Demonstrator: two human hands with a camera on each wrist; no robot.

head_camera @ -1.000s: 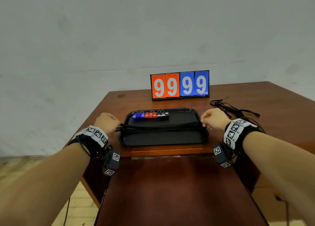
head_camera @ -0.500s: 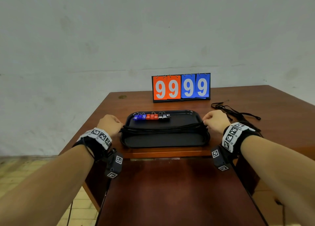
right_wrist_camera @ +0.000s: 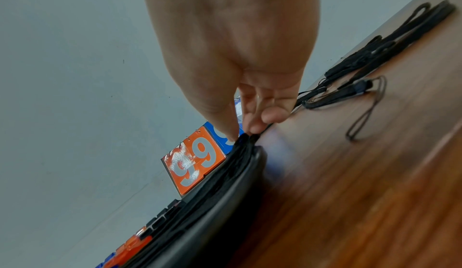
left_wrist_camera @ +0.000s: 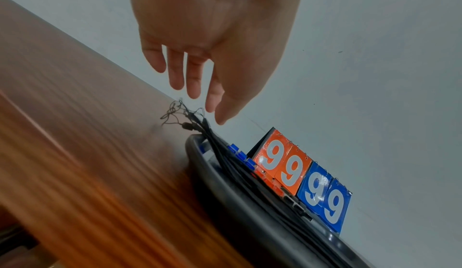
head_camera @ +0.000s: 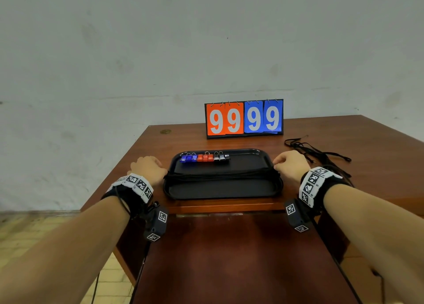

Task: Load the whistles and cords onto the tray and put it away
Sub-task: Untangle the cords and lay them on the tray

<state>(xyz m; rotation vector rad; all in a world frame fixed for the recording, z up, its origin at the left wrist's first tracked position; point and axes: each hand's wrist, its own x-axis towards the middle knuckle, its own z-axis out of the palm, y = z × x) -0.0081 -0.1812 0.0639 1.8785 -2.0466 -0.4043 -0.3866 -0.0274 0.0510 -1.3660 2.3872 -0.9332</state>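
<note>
A black tray [head_camera: 222,190] lies on the wooden table near its front edge. Along the tray's back stand blue whistles [head_camera: 188,158], red whistles [head_camera: 205,158] and black whistles [head_camera: 221,157] in one row. A bundle of black cords [head_camera: 220,175] stretches across the tray from rim to rim. My right hand [head_camera: 288,163] pinches the bundle's right end [right_wrist_camera: 240,149] at the tray's rim [right_wrist_camera: 260,163]. My left hand [left_wrist_camera: 200,102] hovers with straight fingers just above the cords' thin left ends [left_wrist_camera: 190,120], holding nothing.
A flip scoreboard [head_camera: 244,119] reading 99 99 stands behind the tray. Several more black cords [head_camera: 319,154] lie loose on the table to the right of my right hand. The table's front edge [head_camera: 220,206] is just below the tray, with a lower wooden surface [head_camera: 229,257] in front.
Both hands stay at the tray's two ends with the cord bundle across it. The head view has shifted slightly; nothing else has visibly moved.
</note>
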